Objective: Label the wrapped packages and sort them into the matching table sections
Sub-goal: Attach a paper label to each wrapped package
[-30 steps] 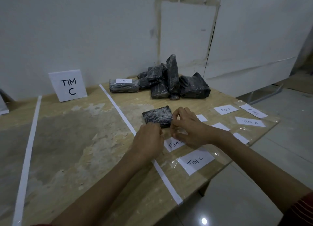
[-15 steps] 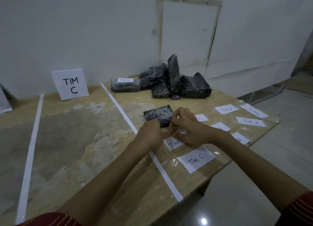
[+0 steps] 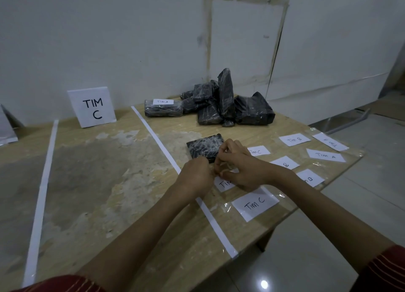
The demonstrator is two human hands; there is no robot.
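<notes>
A small black wrapped package (image 3: 202, 147) lies flat on the table, just right of the white tape line. Right in front of it my left hand (image 3: 195, 177) and my right hand (image 3: 238, 169) meet, fingers curled, pinching at a white paper label (image 3: 223, 183) that reads "TIM" and is partly hidden under them. Whether the label is lifted off the table I cannot tell. Several more labels lie to the right, among them "Tim C" (image 3: 255, 205), "Tim B" (image 3: 294, 139) and "Tim A" (image 3: 325, 155). A pile of black packages (image 3: 228, 103) sits at the back.
One package with a "Tim A" label (image 3: 163, 107) lies left of the pile. A standing "TIM C" sign (image 3: 92, 106) marks the section between two white tape lines (image 3: 39, 204). The table edge (image 3: 306, 206) runs close on the right, with tiled floor beyond.
The view has shifted slightly. My hands have stayed together at the label in front of the small package, fingers working at it.
</notes>
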